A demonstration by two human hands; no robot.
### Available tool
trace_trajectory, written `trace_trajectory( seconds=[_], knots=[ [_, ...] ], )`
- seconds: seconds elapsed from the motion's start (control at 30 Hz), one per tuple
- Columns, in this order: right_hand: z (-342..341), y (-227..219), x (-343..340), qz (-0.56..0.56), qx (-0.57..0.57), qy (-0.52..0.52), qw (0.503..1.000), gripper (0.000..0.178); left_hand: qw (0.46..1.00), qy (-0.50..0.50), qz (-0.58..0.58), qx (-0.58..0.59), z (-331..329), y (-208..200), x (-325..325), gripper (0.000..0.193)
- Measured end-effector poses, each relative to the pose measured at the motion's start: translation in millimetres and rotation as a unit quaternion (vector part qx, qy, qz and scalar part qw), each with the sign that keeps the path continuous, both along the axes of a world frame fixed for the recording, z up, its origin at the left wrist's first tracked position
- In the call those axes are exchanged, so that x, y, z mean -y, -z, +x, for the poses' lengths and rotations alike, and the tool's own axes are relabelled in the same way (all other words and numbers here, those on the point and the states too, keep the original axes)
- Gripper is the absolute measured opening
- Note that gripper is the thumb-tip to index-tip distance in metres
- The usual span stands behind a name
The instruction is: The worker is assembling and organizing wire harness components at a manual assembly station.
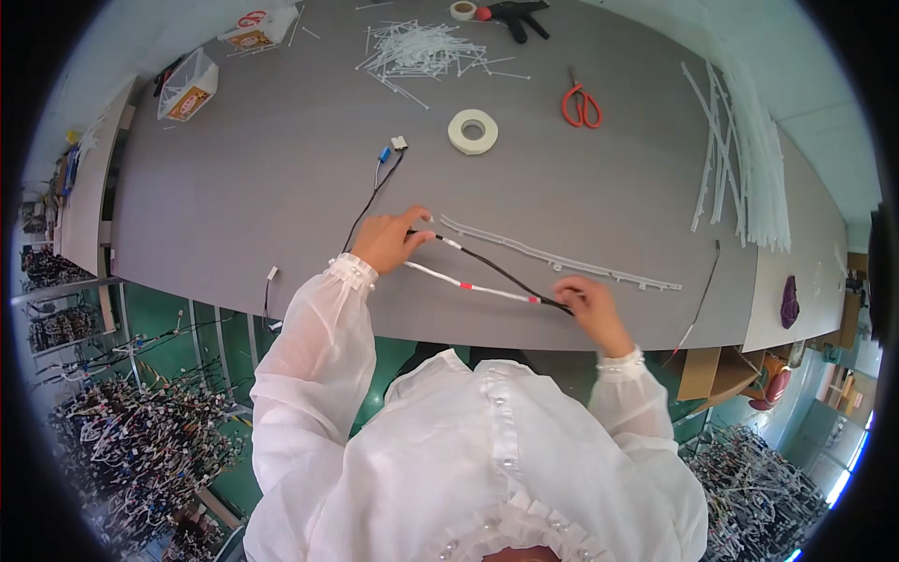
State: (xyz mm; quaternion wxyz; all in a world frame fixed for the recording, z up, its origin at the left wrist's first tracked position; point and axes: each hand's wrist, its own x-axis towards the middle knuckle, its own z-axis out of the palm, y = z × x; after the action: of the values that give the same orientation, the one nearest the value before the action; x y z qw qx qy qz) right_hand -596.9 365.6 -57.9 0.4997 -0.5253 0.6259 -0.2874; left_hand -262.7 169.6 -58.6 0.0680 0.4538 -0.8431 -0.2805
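Note:
A wire harness (506,272) with a black-sleeved branch and a white branch banded in red stretches between my two hands above the table's near part. My left hand (384,244) is closed around its left part, thumb and forefinger apart at the tips. Beyond that hand, black leads run up to a blue connector (385,155) and a white connector (400,143). My right hand (590,309) has its fingers bent in at the right end, where the branches meet; its grip is partly hidden. Just behind the harness lies a thin white plastic strip with small clips (562,259).
Tape roll (460,139), red-handled scissors (582,108), heaped white cable ties (426,51) and a black glue gun (515,14) lie farther back. Long white strips (758,169) cover the right side. A loose cable (704,290) hangs over the front edge; bundled harnesses (140,440) sit below left.

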Motion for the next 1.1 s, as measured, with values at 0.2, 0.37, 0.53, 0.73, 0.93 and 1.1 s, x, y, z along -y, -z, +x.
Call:
trace_trajectory(
  seconds=[0.2,0.37,0.53,0.73,0.93,1.1],
  knots=[
    [6.0,6.5,34.9,-0.072,-0.052,-0.008,0.996,0.027,0.998,0.045,0.047,0.013,-12.0,13.9,16.1,0.022],
    [45.5,37.9,57.9,0.068,-0.023,-0.173,0.982,0.027,0.986,0.159,0.043,0.023,6.5,-5.4,17.3,0.027],
    [71.1,26.3,44.1,-0.009,0.104,-0.061,0.993,0.022,0.985,0.164,0.021,0.058,11.5,-10.3,35.9,0.028],
    [58.1,25.3,48.9,0.052,0.087,0.076,0.992,0.025,0.977,0.165,-0.028,0.129,0.9,27.9,52.7,0.034],
    [29.8,9.6,61.7,-0.05,-0.162,-0.007,0.986,0.023,0.981,0.133,-0.06,0.126,-14.3,54.2,45.5,0.033],
    [41.4,23.4,60.7,-0.131,-0.216,0.0,0.968,0.027,0.983,0.113,-0.055,0.134,-17.3,52.5,53.6,0.033]
  ],
)
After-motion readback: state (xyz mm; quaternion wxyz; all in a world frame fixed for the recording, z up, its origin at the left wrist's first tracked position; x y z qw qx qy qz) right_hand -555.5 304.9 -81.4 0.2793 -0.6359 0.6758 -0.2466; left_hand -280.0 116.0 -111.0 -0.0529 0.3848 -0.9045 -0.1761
